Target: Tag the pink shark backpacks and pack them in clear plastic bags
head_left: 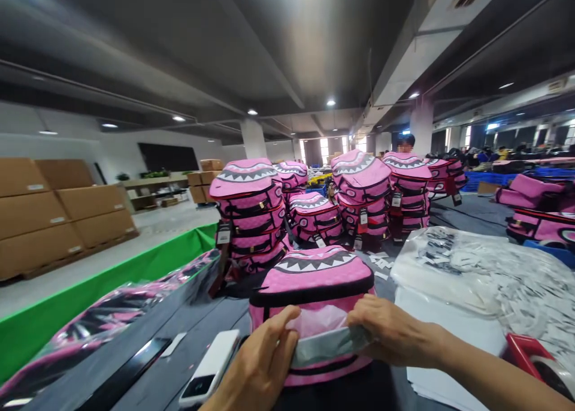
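Observation:
A pink backpack (317,273) with a shark-mouth print lies in front of me on the dark table. Against its near side, a pale translucent plastic bag (330,345) is stretched between my two hands. My left hand (265,357) pinches the bag's left end, fingers bent. At the right end, my right hand (386,327) has its fingers curled round the plastic. Part of the backpack's front is hidden behind the bag and my hands. A white handheld device (215,360) with a dark screen lies beside my left hand.
Stacks of pink backpacks (251,213) stand behind. To the right lie clear plastic bags (485,273), white sheets (435,339) and a red tape dispenser (532,357). A phone (130,369) lies left. Wrapped backpacks (117,315) fill a green-walled bin (171,255). Another person (406,142) is behind.

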`<state>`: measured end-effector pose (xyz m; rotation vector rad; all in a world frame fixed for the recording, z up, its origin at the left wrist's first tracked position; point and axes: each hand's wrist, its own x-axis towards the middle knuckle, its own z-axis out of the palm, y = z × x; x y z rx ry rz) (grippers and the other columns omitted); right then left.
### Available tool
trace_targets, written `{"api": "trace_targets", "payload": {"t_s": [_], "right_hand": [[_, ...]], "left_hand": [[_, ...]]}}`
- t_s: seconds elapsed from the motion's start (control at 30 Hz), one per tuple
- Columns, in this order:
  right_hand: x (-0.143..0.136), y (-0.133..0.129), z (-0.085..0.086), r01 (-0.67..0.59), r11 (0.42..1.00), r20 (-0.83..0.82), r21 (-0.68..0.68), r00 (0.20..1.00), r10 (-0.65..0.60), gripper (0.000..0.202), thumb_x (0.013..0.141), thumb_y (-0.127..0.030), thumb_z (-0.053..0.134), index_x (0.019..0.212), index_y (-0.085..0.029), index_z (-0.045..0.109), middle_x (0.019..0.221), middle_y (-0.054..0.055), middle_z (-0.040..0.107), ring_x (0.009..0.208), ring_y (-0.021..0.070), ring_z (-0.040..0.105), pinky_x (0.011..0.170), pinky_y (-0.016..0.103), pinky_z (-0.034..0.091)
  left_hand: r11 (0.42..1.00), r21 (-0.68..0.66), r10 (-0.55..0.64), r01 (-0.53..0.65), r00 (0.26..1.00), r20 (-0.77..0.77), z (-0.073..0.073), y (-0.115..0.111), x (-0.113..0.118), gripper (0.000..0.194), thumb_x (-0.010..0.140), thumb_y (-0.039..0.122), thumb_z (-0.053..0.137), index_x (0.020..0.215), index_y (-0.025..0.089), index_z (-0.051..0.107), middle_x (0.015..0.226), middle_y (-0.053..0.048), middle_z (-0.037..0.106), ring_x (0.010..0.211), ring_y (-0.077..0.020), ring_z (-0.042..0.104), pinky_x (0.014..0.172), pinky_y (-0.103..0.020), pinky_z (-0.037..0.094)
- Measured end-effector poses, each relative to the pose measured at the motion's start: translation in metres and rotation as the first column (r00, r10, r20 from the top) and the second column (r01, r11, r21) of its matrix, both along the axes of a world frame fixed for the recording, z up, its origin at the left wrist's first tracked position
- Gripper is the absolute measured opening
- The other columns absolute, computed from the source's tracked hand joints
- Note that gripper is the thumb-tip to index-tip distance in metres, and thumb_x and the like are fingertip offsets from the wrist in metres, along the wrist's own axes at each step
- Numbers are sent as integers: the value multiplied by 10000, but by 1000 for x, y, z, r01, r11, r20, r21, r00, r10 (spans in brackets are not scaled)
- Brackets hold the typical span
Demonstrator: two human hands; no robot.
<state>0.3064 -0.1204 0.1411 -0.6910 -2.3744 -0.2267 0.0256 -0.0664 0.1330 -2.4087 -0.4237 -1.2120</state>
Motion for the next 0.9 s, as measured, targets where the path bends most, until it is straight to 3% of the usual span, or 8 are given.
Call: {"api": "trace_targets", "payload": {"t_s": [0.1,0.2,0.33,0.43,0.53,0.7,0.83,0.9], "right_hand": [[-1,-4,-1,57,975,-9,216,998,-56,169,1025,-116,354,1025,-207,497,732,-23,540,634,133,468,607,256,371],[-8,-4,-16,193,882,-142,429,979,-145,220,1003,-48,382,999,-200,542,690,-28,498,603,133,423,583,257,355],[-25,-8,-43,291,884,-383,366,913,-142,149,969,-57,497,1025,-179,563,745,-1,532,638,130,483,598,245,417],[-32,-11,-59,263,906,-375,332,918,-129,106,962,-103,540,1043,-165,569,788,24,578,666,143,530,616,262,454],[-26,-7,-78,259,885,-272,386,949,-160,189,943,-15,509,1048,-152,587,790,36,594,686,152,541,648,282,452],[-9,-6,-138,309,860,-200,406,948,-247,197,952,-38,461,1047,-149,593,791,53,606,692,177,561,659,314,460],[1,-26,-169,238,960,-85,147,970,-228,302,955,-150,470,1236,-136,581,871,66,677,722,179,641,692,292,536],[6,-30,-167,219,976,-59,-13,974,-220,388,972,-210,485,1353,-154,529,938,70,717,748,182,682,682,274,558]], "left_hand": [[997,-78,-1,-6,996,-91,0,-24,3,230,864,87,461,1052,181,554,1159,-130,671,899,-168,725,763,-221,627],[994,-107,-30,12,985,-173,-4,-37,7,254,846,94,500,1085,155,562,1158,-133,680,905,-174,717,836,-238,621],[999,7,43,-43,998,-37,-14,-30,13,221,970,72,415,1143,138,535,1045,-95,718,752,-144,685,770,-269,615],[981,114,134,-159,970,200,-27,-21,18,152,1008,104,411,1038,169,546,1058,-105,724,714,-144,669,687,-286,599],[968,79,210,-237,943,259,-56,-20,22,171,984,68,429,965,167,567,1085,-126,718,723,-138,664,669,-275,580],[988,51,143,-144,990,10,-134,-32,17,166,953,85,505,827,136,600,1121,-160,698,669,-129,618,589,-264,551],[991,-128,35,-42,998,-59,-175,-44,7,485,988,565,546,808,122,626,1181,-205,674,758,-175,622,631,-315,598],[965,-256,45,-56,998,-47,-180,-47,5,459,981,564,565,843,132,634,1247,-197,646,840,-180,642,722,-324,625]]}}
